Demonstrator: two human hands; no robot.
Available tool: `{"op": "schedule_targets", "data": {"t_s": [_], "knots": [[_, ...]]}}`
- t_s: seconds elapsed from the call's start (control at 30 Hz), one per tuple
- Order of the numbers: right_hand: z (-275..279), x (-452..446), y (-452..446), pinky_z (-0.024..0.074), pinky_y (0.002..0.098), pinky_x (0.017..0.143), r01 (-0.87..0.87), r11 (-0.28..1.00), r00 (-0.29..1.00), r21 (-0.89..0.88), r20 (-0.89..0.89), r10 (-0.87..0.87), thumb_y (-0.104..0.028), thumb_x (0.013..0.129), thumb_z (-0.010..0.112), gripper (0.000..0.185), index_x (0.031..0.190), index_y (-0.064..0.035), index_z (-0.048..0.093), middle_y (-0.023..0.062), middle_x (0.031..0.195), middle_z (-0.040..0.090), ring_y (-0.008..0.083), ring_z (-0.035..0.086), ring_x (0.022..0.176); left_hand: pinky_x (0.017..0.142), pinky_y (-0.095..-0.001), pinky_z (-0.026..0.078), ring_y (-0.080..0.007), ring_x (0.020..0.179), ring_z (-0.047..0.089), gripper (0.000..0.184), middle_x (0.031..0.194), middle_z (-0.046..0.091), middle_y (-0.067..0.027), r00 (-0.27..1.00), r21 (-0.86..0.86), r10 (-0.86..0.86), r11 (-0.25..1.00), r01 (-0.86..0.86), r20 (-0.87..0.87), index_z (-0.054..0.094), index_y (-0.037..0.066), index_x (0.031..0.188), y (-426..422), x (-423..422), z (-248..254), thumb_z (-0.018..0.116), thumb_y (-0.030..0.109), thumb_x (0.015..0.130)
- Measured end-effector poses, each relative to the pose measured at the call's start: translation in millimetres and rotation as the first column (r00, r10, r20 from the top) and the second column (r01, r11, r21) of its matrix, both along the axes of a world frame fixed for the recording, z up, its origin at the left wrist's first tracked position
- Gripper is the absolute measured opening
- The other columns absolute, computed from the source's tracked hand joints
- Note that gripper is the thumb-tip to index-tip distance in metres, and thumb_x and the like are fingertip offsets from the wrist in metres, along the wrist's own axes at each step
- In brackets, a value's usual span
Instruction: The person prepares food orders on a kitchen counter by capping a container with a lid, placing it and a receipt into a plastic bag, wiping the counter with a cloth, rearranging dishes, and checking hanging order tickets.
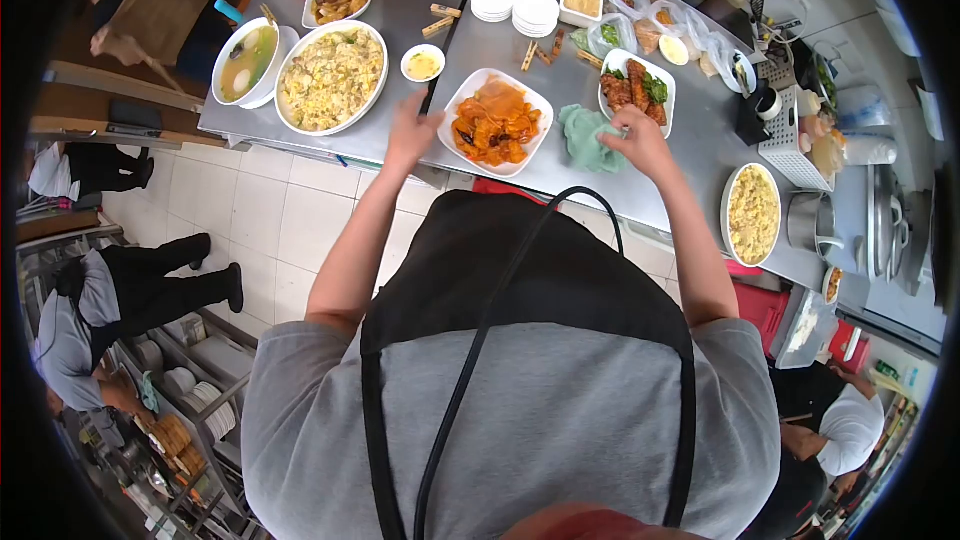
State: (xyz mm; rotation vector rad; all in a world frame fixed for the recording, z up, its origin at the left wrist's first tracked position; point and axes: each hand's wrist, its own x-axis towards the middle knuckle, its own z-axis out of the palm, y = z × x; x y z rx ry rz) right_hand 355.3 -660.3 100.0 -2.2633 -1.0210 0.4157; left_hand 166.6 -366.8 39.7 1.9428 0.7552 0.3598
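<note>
A white square dish of orange, saucy food (497, 132) sits on the steel counter in front of me. Just to its left is my left hand (410, 132), fingers apart and slightly blurred, holding nothing. On the other side, my right hand (641, 143) pinches the edge of a crumpled green cloth (590, 138) lying on the counter. Beyond that hand stands a white dish of browned meat (618, 92) with green leaves. A small bowl with yellow contents (423, 64) is close to my left fingertips.
An oval dish of fried rice (331, 77) and a soup bowl (247, 62) stand at left. Stacks of white lids (535, 12) are at the back. Another oval rice dish (752, 215) is at right, near a perforated basket (797, 140). Other people work on both sides.
</note>
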Motion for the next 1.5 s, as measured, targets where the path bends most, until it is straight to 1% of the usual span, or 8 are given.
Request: {"op": "schedule_targets", "data": {"t_s": [0.1, 0.3, 0.8, 1.0, 1.1, 1.17, 1.27, 1.5], "knots": [[-2.3, 0.4, 11.9, 0.0439, 0.0335, 0.063, 0.04, 0.999, 0.998, 0.037, -0.051, -0.038, -0.012, 0.064, 0.066, 0.02, 0.074, -0.0019, 0.052, 0.0118, 0.076, 0.058, 0.0238, 0.057, 0.075, 0.072, -0.0329, 0.046, -0.0255, 0.079, 0.059, 0.035, 0.099, 0.055, -0.0146, 0.976, 0.535, -0.177, 0.841, 0.084, 0.124, 0.054, 0.006, 0.107, 21.0, 31.9, 11.2, 0.059, 0.015, 0.074], [-10.0, -20.8, 45.0, 0.045, 0.0392, 0.063, 0.026, 0.998, 0.962, -0.059, 0.272, -0.009, -0.015, 0.066, 0.065, 0.023, 0.082, -0.005, 0.051, 0.0131, 0.082, 0.058, 0.0304, 0.056, 0.077, 0.076, -0.0342, 0.044, -0.029, 0.083, 0.057, 0.024, 0.086, 0.06, -0.016, 0.835, 0.335, -0.39, 0.785, 0.521, -0.387, 0.062, 0.006, 0.093, 27.3, 111.4, 3.3, 0.058, 0.015, 0.072], [-20.3, -46.4, 62.5, 0.0451, 0.0354, 0.072, -0.192, 0.967, 0.813, -0.167, 0.525, 0.252, 0.002, 0.065, 0.046, 0.031, 0.092, -0.0084, 0.058, 0.0101, 0.082, 0.05, 0.0265, 0.053, 0.084, 0.077, -0.0342, 0.044, -0.0265, 0.084, 0.057, 0.025, 0.087, 0.061, -0.0136, 0.801, 0.436, -0.438, 0.678, 0.592, -0.408, 0.062, 0.007, 0.092, 23.6, 112.8, 2.6, 0.054, 0.008, 0.068], [-27.2, -16.3, 61.0, 0.0425, 0.0377, 0.076, -0.313, 0.888, 0.942, -0.336, 0.009, 0.336, -0.002, 0.067, 0.048, 0.031, 0.096, -0.0078, 0.057, 0.0093, 0.095, 0.051, 0.0277, 0.05, 0.089, 0.074, -0.035, 0.044, -0.026, 0.081, 0.058, 0.025, 0.084, 0.061, -0.0147, 0.819, 0.417, -0.372, 0.723, 0.551, -0.436, 0.062, 0.008, 0.091, 25.1, 102.3, 3.0, 0.053, 0.009, 0.068], [-29.0, -9.0, 44.7, 0.0419, 0.0378, 0.077, -0.177, 0.981, 0.935, -0.084, -0.326, 0.141, -0.006, 0.07, 0.05, 0.029, 0.098, -0.0078, 0.058, 0.0094, 0.094, 0.053, 0.028, 0.05, 0.088, 0.072, -0.0348, 0.044, -0.0264, 0.08, 0.058, 0.024, 0.082, 0.06, -0.0156, 0.821, 0.297, -0.29, 0.831, 0.471, -0.491, 0.062, 0.008, 0.091, 39.9, 89.2, -7.3, 0.054, 0.01, 0.068], [-23.4, -35.3, 32.1, 0.0425, 0.0363, 0.075, 0.009, 1.0, 0.906, -0.001, 0.423, -0.008, -0.008, 0.072, 0.053, 0.024, 0.095, -0.0072, 0.06, 0.0104, 0.084, 0.055, 0.0271, 0.052, 0.082, 0.072, -0.0345, 0.045, -0.0275, 0.08, 0.058, 0.024, 0.08, 0.061, -0.0156, 0.866, 0.296, -0.286, 0.856, 0.423, -0.41, 0.062, 0.007, 0.091, 36.7, 73.7, 1.8, 0.056, 0.01, 0.067], [-50.8, -53.0, 22.5, 0.0444, 0.0346, 0.07, 0.062, 0.997, 0.82, -0.04, 0.571, -0.029, -0.01, 0.071, 0.058, 0.017, 0.086, -0.0047, 0.061, 0.0108, 0.079, 0.055, 0.0263, 0.053, 0.08, 0.073, -0.0347, 0.045, -0.0285, 0.081, 0.057, 0.027, 0.085, 0.06, -0.0158, 0.953, 0.58, -0.197, 0.758, 0.298, -0.232, 0.061, 0.006, 0.091, 20.8, 69.7, 18.8, 0.06, 0.01, 0.064], [-17.5, -44.4, 5.5, 0.045, 0.0287, 0.058, 0.272, 0.942, 0.943, 0.196, 0.142, -0.302, -0.004, 0.069, 0.061, 0.009, 0.077, -0.0022, 0.059, 0.0074, 0.074, 0.057, 0.0207, 0.054, 0.063, 0.078, -0.0342, 0.043, -0.0279, 0.09, 0.057, 0.031, 0.099, 0.058, -0.0161, 0.669, 0.317, -0.727, 0.678, 0.663, 0.155, 0.057, 0.006, 0.102, -134.3, 100.2, 51.0, 0.058, 0.014, 0.073]]}}
